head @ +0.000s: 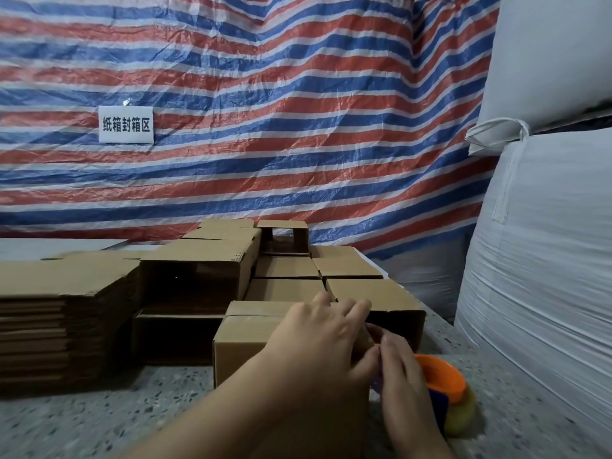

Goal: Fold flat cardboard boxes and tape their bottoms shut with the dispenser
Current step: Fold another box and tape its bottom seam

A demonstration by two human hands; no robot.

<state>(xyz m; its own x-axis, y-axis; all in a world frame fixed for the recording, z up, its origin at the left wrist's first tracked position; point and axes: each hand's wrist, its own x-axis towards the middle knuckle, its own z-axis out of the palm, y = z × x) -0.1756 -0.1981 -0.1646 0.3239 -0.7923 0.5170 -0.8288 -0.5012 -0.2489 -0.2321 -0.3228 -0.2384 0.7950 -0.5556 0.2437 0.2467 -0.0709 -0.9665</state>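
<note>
So the box being worked on sits lower middle of the frame on the speckled worktop, closed flaps up, which I'd guess is the bottom getting taped. The left hand lies flat across the top, fingers spread, probably pinning the flaps so they don't pop open. The right hand is at the box's right edge, its grip curled round the orange tape dispenser, likely starting or finishing a strip. Flat blanks are stacked at left, done boxes lined up behind, handy for batch work.

Can't see any actual tape on the seam, the hands cover it. The dispenser's blade end is hidden too, and everything's kinda blurry.
</note>
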